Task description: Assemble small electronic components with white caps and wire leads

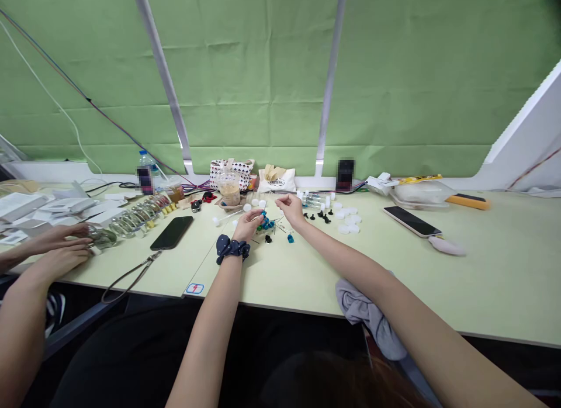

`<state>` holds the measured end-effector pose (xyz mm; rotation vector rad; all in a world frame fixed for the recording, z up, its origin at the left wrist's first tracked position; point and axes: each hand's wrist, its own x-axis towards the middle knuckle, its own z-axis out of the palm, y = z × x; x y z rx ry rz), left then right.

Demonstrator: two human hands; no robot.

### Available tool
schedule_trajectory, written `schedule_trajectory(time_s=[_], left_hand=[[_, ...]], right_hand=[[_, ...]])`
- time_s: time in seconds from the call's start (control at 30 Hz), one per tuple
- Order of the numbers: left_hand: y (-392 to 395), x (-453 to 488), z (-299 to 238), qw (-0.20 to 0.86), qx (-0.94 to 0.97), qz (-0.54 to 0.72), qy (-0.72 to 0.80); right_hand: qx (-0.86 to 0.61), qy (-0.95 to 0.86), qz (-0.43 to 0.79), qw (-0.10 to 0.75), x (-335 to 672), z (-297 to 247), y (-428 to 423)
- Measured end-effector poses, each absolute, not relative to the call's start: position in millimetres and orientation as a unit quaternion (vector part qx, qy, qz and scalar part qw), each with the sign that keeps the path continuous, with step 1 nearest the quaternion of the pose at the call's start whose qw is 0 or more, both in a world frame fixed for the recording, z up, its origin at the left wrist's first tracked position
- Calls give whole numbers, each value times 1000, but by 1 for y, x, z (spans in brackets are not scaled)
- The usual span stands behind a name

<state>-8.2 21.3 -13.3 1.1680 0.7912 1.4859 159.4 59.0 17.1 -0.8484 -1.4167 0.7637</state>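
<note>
My left hand (248, 225), with a dark scrunchie (232, 249) at its wrist, is closed in a pinch beside a cluster of small blue plastic pieces (266, 223). What its fingertips hold is too small to make out. Across the cluster, my right hand (291, 211) is raised a little, thumb and fingers pinched together; anything between them cannot be made out. Thin metal pins lie around the blue pieces. One blue piece (290, 238) and a black piece (268, 239) sit apart, nearer to me.
Small black parts (324, 217), white round caps (349, 221) and clear tubes (313, 200) lie right of my hands. A drink cup (229, 192) stands behind. Phones (172, 232) flank the work area. At left, a co-worker's hands (65, 250) touch clear round items near white boxes.
</note>
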Motion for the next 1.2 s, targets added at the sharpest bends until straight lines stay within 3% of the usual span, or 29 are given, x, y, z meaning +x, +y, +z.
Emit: schedule_trajectory(time_s=[0.37,0.73,0.8,0.97,1.2], left_hand=[[21,-8,-14,510,515,595,348],[22,-7,-15,513,502,613,330],[22,-7,-14,510,491,624,331],[23,-9,-15,505,484,632,335],[24,-10,-16,508,486,629,331]], right_hand=[[-352,-705,248,563,160,26,51],[-404,-696,305,510,174,29,66],[-461,-727,258,439,183,29,69],[-528,-813,186,162,197,25,64],[-575,-807,117,69,181,16,54]])
